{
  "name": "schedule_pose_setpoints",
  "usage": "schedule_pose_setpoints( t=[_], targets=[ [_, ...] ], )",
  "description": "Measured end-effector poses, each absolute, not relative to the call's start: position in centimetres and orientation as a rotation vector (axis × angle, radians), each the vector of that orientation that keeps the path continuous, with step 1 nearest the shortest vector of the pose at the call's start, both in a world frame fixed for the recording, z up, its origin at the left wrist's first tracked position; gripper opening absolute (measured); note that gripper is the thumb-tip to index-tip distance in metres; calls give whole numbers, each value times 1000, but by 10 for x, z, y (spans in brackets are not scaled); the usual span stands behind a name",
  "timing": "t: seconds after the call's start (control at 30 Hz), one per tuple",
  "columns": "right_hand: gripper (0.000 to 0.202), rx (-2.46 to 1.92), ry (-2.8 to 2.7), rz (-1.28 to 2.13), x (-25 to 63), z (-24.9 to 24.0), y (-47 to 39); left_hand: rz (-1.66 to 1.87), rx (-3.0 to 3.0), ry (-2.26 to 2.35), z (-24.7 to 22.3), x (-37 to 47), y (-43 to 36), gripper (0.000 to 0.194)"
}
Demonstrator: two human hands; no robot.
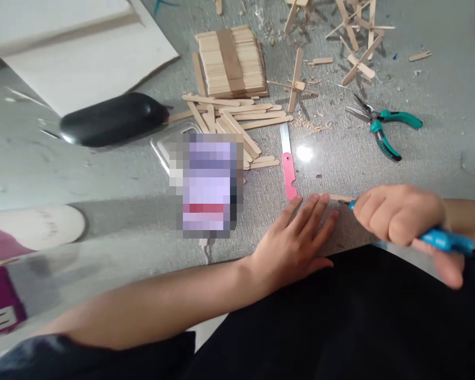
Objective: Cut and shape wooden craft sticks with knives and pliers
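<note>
Wooden stick [339, 198] pinned, blue cutter [443, 238] gripped

Matt wooden sticks [237, 119]; glossy, textured table [439, 148].

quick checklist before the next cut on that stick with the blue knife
1. Left hand flat on the table, pressing the stick: ok.
2. Right hand closed around the blue knife: ok.
3. Left fingers away from the knife tip: not ok, they lie very close.
4. Blade on the stick: cannot tell, blurred.
5. Pink knife and pliers lie apart from the hands: ok.
</note>
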State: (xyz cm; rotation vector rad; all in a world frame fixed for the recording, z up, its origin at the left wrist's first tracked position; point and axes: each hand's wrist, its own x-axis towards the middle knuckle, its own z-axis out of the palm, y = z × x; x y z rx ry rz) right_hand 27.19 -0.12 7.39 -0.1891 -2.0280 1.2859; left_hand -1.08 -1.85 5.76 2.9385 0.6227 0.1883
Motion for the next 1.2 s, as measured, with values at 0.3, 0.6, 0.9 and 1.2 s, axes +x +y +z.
schedule_pose_setpoints(
  t=[0.3,0.6,0.9,1.2],
  targets=[
    [75,27,-1648,1524,252,93,1,301,2847,651,52,-14,-25,101],
    [62,-63,-1572,1726,275,106,28,382,2774,660,44,-16,-26,82],
    [60,-66,-1557,1649,272,97,20,451,2866,509,49,-18,-23,52],
    [60,-598,-1387,1933,300,118,62,435,2811,510,59,-16,-12,49]
  ],
)
